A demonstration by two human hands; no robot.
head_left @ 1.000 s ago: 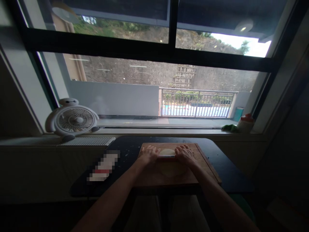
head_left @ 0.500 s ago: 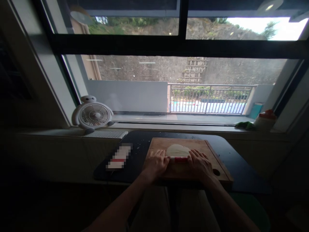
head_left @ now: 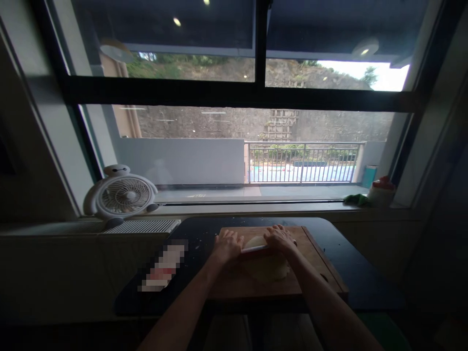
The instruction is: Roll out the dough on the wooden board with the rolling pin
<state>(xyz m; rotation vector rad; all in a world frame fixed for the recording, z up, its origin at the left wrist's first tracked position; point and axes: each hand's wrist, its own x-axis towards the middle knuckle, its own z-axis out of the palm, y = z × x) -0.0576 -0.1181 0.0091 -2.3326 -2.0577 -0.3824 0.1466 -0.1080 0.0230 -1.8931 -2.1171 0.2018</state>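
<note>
A flat sheet of pale dough (head_left: 269,269) lies on the wooden cutting board (head_left: 314,263). Across its far part runs a rolling pin (head_left: 255,249), whose visible stretch looks white and red. My left hand (head_left: 228,243) is over the pin's left end and my right hand (head_left: 280,238) over its right end, both palms down with the fingers curving forward. A small tip of the pin shows beyond the right hand. Most of the dough lies on my side of the pin, with a small piece showing beyond it.
The board rests on a dark table (head_left: 351,273) under a window. A blurred-out pale item with a red band (head_left: 164,268) lies at the table's left. On the sill stand a white fan (head_left: 126,195), a green cloth (head_left: 356,199) and a white container with an orange-red top (head_left: 381,191).
Both hands have pushed the rolling pin forward over the dough, away from me, so more dough now shows on my side. The view has tilted up and turned slightly right.
</note>
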